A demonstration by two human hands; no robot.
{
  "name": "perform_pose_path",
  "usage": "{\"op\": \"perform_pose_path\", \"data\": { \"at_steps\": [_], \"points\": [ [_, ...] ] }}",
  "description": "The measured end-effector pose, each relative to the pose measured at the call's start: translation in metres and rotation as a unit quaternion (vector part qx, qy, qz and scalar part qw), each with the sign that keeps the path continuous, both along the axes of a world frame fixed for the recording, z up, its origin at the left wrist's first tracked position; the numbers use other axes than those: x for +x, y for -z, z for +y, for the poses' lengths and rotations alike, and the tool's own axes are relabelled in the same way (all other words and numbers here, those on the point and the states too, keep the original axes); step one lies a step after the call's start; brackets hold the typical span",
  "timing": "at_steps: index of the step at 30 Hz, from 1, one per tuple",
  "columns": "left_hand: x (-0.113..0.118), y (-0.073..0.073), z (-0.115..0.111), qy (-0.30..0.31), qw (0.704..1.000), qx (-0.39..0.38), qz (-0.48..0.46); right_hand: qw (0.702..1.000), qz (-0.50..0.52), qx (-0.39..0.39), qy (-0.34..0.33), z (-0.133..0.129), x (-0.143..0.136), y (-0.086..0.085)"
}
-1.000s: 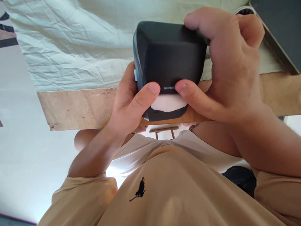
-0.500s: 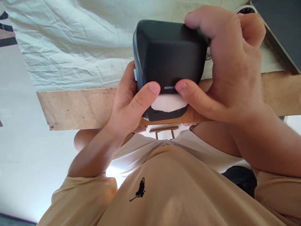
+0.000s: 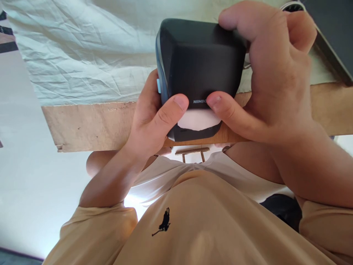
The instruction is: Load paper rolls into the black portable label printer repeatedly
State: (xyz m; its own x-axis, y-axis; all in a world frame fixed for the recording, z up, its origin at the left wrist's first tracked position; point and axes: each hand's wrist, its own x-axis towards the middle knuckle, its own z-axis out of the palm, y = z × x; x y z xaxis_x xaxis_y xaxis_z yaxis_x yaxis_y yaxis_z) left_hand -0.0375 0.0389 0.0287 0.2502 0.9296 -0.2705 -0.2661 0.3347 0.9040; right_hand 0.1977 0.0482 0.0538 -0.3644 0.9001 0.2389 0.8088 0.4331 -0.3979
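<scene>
A black device (image 3: pixel 204 66) with partly covered lettering "NIIMBO" and a blue-grey side is held over the table's near edge. A white label strip (image 3: pixel 198 119) shows in the slot at its lower end. My left hand (image 3: pixel 154 117) grips the device's left side, its thumb on the front near the strip; the other fingers are mostly hidden behind. My right hand (image 3: pixel 273 73) holds the right side, with the thumb beside the lettering and the index finger on the top right corner.
Pale green cloth (image 3: pixel 96 55) covers the table, leaving a bare wooden edge (image 3: pixel 91 127) along the front. A dark flat object (image 3: pixel 333 33) lies at the upper right, beside a white-rimmed round item (image 3: pixel 293 6). A wooden stool (image 3: pixel 192 151) shows below.
The upper part of the device has shifted slightly up and right, along with my right hand. My left hand has barely moved, and both hands keep their hold.
</scene>
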Motion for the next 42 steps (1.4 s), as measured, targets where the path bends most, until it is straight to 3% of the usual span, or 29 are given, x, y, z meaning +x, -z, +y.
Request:
{"op": "perform_pose_path", "data": {
  "at_steps": [7, 15, 24, 42],
  "points": [
    [0.004, -0.004, 0.001, -0.001, 0.999, -0.032, 0.009, 1.0, -0.007, -0.005, -0.006, 0.001, -0.002, 0.002],
    [0.001, 0.0, 0.001, 0.0, 0.999, -0.017, 0.028, 1.0, -0.015, 0.007, -0.021, 0.001, 0.001, 0.0],
    [0.006, -0.01, 0.002, 0.005, 1.0, -0.019, 0.018, 1.0, -0.004, 0.001, -0.009, 0.002, 0.002, 0.001],
    [0.006, -0.009, 0.001, 0.01, 1.0, -0.012, 0.018, 1.0, 0.002, 0.006, -0.009, 0.003, 0.003, 0.001]
  ]
}}
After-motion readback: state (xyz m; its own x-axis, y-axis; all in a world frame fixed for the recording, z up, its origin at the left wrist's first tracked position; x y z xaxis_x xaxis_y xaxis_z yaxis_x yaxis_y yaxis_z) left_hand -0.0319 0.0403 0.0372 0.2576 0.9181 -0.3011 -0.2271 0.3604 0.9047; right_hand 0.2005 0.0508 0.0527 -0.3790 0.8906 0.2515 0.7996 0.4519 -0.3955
